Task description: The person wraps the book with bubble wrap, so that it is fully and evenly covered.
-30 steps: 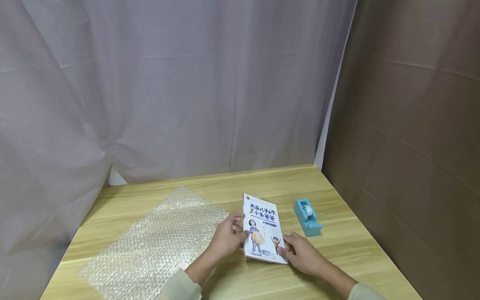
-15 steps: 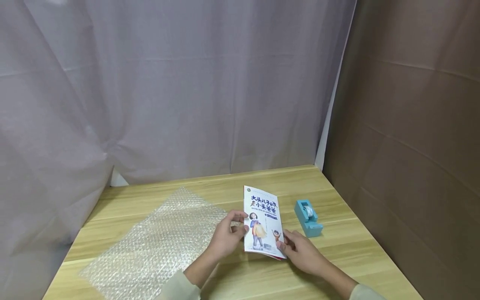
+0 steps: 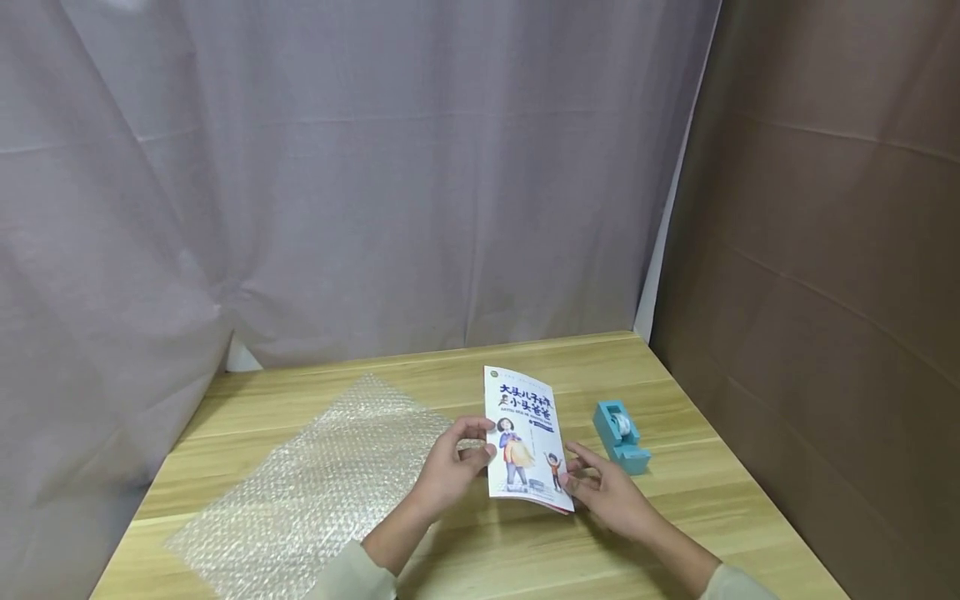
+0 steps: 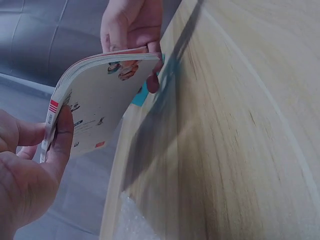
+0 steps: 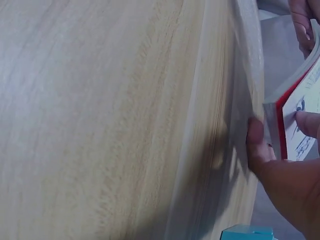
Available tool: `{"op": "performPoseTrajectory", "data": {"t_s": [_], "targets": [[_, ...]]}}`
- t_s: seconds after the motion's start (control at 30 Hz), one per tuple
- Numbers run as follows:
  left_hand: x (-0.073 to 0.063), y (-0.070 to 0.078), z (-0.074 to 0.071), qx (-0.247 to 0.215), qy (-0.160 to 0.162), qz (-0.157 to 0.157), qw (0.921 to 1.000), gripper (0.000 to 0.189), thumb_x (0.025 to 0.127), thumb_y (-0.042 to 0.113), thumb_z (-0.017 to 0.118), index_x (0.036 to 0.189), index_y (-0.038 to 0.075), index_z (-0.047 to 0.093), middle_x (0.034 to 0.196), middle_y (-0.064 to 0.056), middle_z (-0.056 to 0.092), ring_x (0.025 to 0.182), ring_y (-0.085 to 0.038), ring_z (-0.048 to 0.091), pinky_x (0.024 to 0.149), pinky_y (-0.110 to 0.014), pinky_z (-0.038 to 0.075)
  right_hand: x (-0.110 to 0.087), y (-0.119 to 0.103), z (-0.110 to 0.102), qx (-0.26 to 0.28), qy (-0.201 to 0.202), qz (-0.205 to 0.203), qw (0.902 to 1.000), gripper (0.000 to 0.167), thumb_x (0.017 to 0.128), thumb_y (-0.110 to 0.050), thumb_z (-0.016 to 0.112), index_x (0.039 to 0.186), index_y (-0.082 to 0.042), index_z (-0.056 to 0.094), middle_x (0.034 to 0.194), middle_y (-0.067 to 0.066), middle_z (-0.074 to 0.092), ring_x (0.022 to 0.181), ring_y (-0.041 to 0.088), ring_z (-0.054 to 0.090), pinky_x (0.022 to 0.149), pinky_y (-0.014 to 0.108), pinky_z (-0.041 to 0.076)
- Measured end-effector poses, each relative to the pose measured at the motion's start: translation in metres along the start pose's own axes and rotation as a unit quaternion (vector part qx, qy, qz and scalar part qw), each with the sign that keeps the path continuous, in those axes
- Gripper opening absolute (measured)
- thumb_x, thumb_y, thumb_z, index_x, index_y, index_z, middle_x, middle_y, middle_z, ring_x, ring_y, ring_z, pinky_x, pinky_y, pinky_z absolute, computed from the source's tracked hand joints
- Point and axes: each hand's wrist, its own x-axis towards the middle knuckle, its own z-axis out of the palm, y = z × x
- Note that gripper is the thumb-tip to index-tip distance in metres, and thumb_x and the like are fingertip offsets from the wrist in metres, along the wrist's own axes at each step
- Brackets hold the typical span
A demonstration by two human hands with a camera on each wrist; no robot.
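Observation:
A thin white paperback book point(image 3: 522, 446) with blue lettering and two cartoon figures on its cover is held up over the table, tilted, its front toward the head camera. My left hand point(image 3: 450, 467) pinches it by the spine side, thumb on one face and fingers on the other, as the left wrist view shows. At the lower right corner is my right hand point(image 3: 611, 496), with one digit on the cover and another at the page edge in the right wrist view. The book point(image 4: 95, 110) bows into a curve between both hands.
A sheet of clear bubble wrap point(image 3: 307, 492) lies flat on the left of the wooden table point(image 3: 495, 567). To the right of the book stands a blue tape dispenser point(image 3: 622, 437). Grey curtain point(image 3: 360, 183) closes off the back, and a brown one point(image 3: 817, 275) the right side.
Both hands have raised the book a little and turned its cover more upright. The right forefinger has spread away from the book's edge. Bubble wrap and dispenser lie as before.

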Motion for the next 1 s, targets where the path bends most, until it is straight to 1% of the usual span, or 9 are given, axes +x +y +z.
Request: {"op": "performPoseTrajectory", "data": {"t_s": [0.13, 0.23, 0.37, 0.5, 0.57, 0.63, 0.8, 0.9, 1.0], "targets": [[0.0, 0.001, -0.001, -0.002, -0.003, 0.002, 1.0, 0.039, 0.106, 0.0, 0.066, 0.144, 0.002, 0.06, 0.138, -0.026, 0.058, 0.103, -0.02, 0.078, 0.089, -0.033, 0.069, 0.001, 0.0, 0.0, 0.048, -0.019, 0.0, 0.9987, 0.071, 0.108, -0.005, 0.068, 0.169, 0.005, 0.034, 0.147, 0.036, 0.056, 0.114, 0.027, 0.077, 0.087, 0.031, 0.069], [-0.001, 0.0, -0.003, 0.004, -0.002, 0.002, 1.0, 0.04, 0.106, 0.0, 0.067, 0.146, 0.002, 0.061, 0.139, -0.026, 0.059, 0.103, -0.021, 0.078, 0.088, -0.033, 0.069, 0.001, -0.002, 0.0, 0.058, -0.016, -0.002, 0.9982, 0.07, 0.107, -0.002, 0.068, 0.169, 0.002, 0.037, 0.145, 0.034, 0.056, 0.108, 0.022, 0.076, 0.085, 0.027, 0.068], [-0.002, -0.002, -0.007, 0.007, -0.003, 0.0, 1.0, 0.046, 0.105, 0.0, 0.067, 0.15, 0.001, 0.059, 0.139, -0.028, 0.059, 0.098, -0.019, 0.078, 0.087, -0.034, 0.07, 0.0, -0.005, -0.002, 0.048, -0.001, -0.011, 0.9988, 0.07, 0.105, 0.0, 0.07, 0.168, -0.001, 0.041, 0.143, 0.029, 0.056, 0.098, 0.016, 0.074, 0.076, 0.023, 0.063], [-0.002, -0.005, -0.011, -0.003, -0.008, -0.005, 1.0, 0.06, 0.104, -0.001, 0.068, 0.161, 0.002, 0.05, 0.138, -0.029, 0.057, 0.097, -0.018, 0.077, 0.089, -0.04, 0.071, -0.002, -0.007, -0.002, 0.028, 0.007, -0.022, 0.9993, 0.069, 0.104, -0.001, 0.071, 0.168, -0.001, 0.043, 0.142, 0.027, 0.058, 0.088, 0.01, 0.071, 0.06, 0.019, 0.053], [-0.002, -0.007, -0.013, -0.009, -0.011, -0.009, 0.9998, 0.066, 0.104, -0.002, 0.068, 0.165, 0.003, 0.045, 0.138, -0.028, 0.055, 0.099, -0.02, 0.078, 0.091, -0.045, 0.07, -0.003, -0.008, -0.002, 0.026, 0.006, -0.031, 0.9992, 0.069, 0.105, -0.002, 0.072, 0.168, -0.001, 0.043, 0.141, 0.026, 0.058, 0.085, 0.008, 0.068, 0.057, 0.018, 0.049], [-0.001, -0.008, -0.015, -0.013, -0.012, -0.019, 0.9997, 0.069, 0.104, -0.003, 0.068, 0.168, 0.004, 0.042, 0.138, -0.026, 0.055, 0.103, -0.023, 0.08, 0.093, -0.046, 0.07, -0.005, -0.008, -0.002, 0.021, 0.002, -0.046, 0.9987, 0.07, 0.105, -0.004, 0.072, 0.168, 0.0, 0.041, 0.141, 0.026, 0.058, 0.084, 0.007, 0.067, 0.061, 0.017, 0.05], [-0.003, -0.011, -0.021, 0.001, -0.012, -0.021, 0.9997, 0.07, 0.103, -0.003, 0.068, 0.168, 0.002, 0.041, 0.139, -0.025, 0.055, 0.109, -0.027, 0.081, 0.092, -0.038, 0.07, -0.006, -0.008, -0.002, 0.012, -0.008, -0.103, 0.9945, 0.073, 0.104, -0.008, 0.073, 0.167, 0.007, 0.038, 0.139, 0.029, 0.059, 0.089, 0.007, 0.07, 0.08, 0.018, 0.059], [-0.004, -0.013, -0.026, 0.019, -0.01, -0.022, 0.9995, 0.069, 0.104, 0.0, 0.068, 0.167, 0.002, 0.041, 0.139, -0.024, 0.055, 0.102, -0.024, 0.081, 0.089, -0.035, 0.07, -0.006, -0.009, -0.001, 0.007, -0.014, -0.118, 0.9929, 0.075, 0.103, -0.006, 0.075, 0.167, 0.007, 0.038, 0.14, 0.029, 0.059, 0.093, 0.008, 0.071, 0.082, 0.019, 0.06], [-0.006, -0.015, -0.032, 0.039, -0.006, -0.026, 0.9989, 0.069, 0.104, 0.003, 0.069, 0.167, 0.003, 0.042, 0.138, -0.023, 0.056, 0.095, -0.019, 0.078, 0.088, -0.033, 0.069, -0.006, -0.01, 0.002, 0.006, -0.023, -0.125, 0.9919, 0.075, 0.101, 0.001, 0.074, 0.167, 0.006, 0.039, 0.14, 0.029, 0.058, 0.095, 0.012, 0.072, 0.086, 0.02, 0.063]]}}
